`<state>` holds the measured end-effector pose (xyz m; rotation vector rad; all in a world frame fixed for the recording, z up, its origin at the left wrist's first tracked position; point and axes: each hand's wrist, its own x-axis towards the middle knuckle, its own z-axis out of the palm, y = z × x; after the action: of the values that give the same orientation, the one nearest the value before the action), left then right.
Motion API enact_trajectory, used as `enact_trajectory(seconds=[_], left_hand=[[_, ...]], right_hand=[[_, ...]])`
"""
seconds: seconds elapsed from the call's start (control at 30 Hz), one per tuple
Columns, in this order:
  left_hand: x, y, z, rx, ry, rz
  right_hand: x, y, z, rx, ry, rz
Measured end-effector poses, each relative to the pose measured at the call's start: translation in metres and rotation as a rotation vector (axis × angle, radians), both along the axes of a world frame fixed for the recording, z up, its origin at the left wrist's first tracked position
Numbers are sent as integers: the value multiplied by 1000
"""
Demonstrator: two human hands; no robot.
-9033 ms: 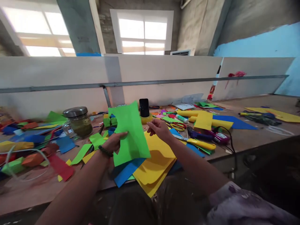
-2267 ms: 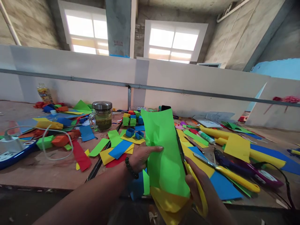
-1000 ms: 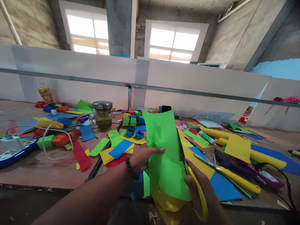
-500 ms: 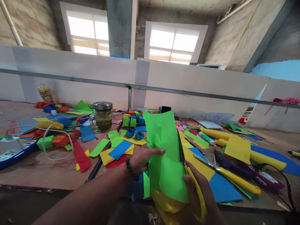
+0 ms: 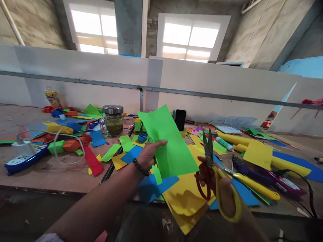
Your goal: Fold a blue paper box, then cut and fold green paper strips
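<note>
My left hand (image 5: 148, 154), with a dark bead bracelet at the wrist, grips the left edge of a green paper sheet (image 5: 174, 148), thumb on top. The sheet is raised over the table and tilted. At its right, my right hand (image 5: 223, 188) holds scissors (image 5: 209, 151) with one red and one yellow handle loop; the blades point up, slightly apart, clear of the sheet. A narrow green strip (image 5: 156, 174) hangs below my left hand. Yellow sheets (image 5: 186, 198) and a blue sheet (image 5: 161, 186) lie beneath, at the table's front edge.
A lidded glass mug (image 5: 113, 122) and a phone (image 5: 180, 120) stand at the back. Left are a power strip (image 5: 26, 159) and folded paper pieces. On the right lie a yellow-handled knife (image 5: 254, 185), a purple tool (image 5: 267, 181), a glue tube (image 5: 224, 144) and yellow rolls.
The scissors have moved away from the sheet's right edge and now point upward with both loops visible. The green sheet has tilted and its lower end has risen, uncovering more yellow and blue paper.
</note>
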<state>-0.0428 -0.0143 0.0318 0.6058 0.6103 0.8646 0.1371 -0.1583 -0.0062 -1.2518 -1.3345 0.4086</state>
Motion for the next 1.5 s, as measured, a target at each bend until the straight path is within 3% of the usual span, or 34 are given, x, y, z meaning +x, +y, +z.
enact_trajectory(seconds=[0.1,0.2,0.33,0.47,0.8,0.9,1.0,1.07,1.17,1.33,1.5], left_hand=[[0,1,2,-37,29,40],[1,-2,1,-20,73,47],[2,-6,2,14,114,4],[0,-5,4,-26,97,-41],[0,5,-5,23,7,37],[-1,7,-6,65,-26,96],[-2,10,-5,93,-34,124],[-2,11,-7,111,-33,136],[-2,13,-9,136,-47,144],[-1,14,-13,211,-10,169],[3,14,-20,272,46,195]], right_hand=[[-4,-3,4,-57,186,42],[-15,-5,18,-55,278,-47],[-21,-1,33,41,224,-119],[-10,7,35,107,177,-155],[9,10,43,125,115,-237],[28,10,44,69,-39,-397],[61,14,43,-168,-453,-606],[80,20,39,-380,-694,-592],[96,31,27,-575,-830,-491],[102,51,12,-530,-850,-380],[78,48,36,-421,-748,-357]])
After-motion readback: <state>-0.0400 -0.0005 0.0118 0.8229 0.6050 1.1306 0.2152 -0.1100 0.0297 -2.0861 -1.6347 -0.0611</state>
